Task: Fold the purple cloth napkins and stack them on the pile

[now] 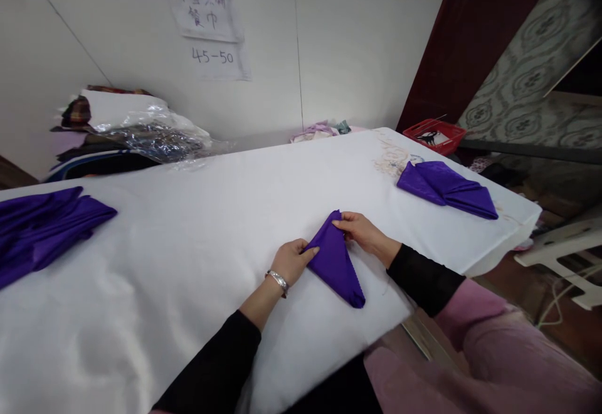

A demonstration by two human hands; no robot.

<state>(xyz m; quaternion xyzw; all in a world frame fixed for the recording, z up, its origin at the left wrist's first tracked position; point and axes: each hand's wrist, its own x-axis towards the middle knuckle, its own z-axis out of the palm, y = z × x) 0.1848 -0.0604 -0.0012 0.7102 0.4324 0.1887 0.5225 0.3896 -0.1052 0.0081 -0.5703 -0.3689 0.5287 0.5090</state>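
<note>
1. Left hand (290, 262): grip pinches the left edge of the purple cloth napkin (333, 262), thumb on top.
2. Right hand (362, 229): grip pinches the same napkin near its upper corner.
3. Napkin: folded, pointed end toward wearer, over the white-covered bench (211, 213), between purple fabric pile (42, 229) at left and folded purple bundle (463, 193) at right.

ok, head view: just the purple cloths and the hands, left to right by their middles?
Purple cloth at the left edge → left hand → held purple cloth → right hand → folded purple cloth on the right.
</note>
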